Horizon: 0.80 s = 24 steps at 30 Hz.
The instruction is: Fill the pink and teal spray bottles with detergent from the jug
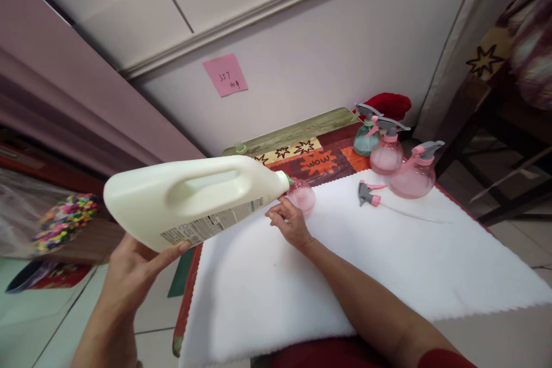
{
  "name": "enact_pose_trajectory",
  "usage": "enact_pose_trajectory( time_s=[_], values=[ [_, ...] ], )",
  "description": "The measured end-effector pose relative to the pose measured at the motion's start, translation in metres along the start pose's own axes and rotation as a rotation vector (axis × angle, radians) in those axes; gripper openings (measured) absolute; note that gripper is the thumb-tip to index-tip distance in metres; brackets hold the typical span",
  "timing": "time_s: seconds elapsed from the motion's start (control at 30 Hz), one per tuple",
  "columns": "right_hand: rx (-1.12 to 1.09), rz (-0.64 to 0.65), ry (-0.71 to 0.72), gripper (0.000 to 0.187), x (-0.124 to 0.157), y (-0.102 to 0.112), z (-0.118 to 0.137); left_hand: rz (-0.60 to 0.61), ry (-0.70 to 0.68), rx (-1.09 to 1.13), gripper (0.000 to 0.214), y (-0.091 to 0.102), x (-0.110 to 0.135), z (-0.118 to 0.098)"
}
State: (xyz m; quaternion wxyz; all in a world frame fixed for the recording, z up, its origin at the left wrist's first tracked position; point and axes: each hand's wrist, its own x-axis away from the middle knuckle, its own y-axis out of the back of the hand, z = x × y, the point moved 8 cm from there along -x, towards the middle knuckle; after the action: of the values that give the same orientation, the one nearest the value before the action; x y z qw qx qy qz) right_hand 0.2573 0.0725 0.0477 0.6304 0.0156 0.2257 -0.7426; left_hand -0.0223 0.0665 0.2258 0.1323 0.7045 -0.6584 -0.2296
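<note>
My left hand point(133, 270) grips a large pale-green plastic jug point(185, 201) from below, its thumb along the printed label. The jug lies nearly on its side, with its mouth pointing right at a small round pink bottle point(304, 198). The mouth meets or overlaps the bottle's top; whether liquid flows is hidden. My right hand point(291, 221) is just in front of the pink bottle, fingers curled under the jug's neck. What those fingers hold, if anything, is hidden. A grey-and-pink spray head point(368, 194) with a clear tube lies on the white fluffy mat point(345, 276).
At the table's back right stand two pink spray bottles point(386, 155) and a green one point(366, 139), near a red cloth item point(390, 106). A pink note point(225, 75) is on the white wall. Colourful small pieces point(66, 221) sit at left, beside a purple curtain point(86, 69).
</note>
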Motion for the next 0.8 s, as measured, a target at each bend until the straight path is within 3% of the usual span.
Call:
enact_pose_trajectory(
  time_s=[0.4,0.6,0.8],
  values=[
    [-0.017,0.002,-0.013,0.036,0.0007,0.0,0.0005,-0.002,0.011,0.004,0.073,-0.0026,0.0008,-0.004],
    [-0.008,0.004,-0.006,0.036,0.0003,0.0003,0.0013,0.003,-0.006,0.011,0.058,-0.0018,-0.0001,-0.0025],
    [-0.011,0.015,-0.011,0.035,0.0003,-0.0003,0.001,-0.008,-0.002,0.017,0.062,-0.0017,-0.001,-0.003]
  ],
)
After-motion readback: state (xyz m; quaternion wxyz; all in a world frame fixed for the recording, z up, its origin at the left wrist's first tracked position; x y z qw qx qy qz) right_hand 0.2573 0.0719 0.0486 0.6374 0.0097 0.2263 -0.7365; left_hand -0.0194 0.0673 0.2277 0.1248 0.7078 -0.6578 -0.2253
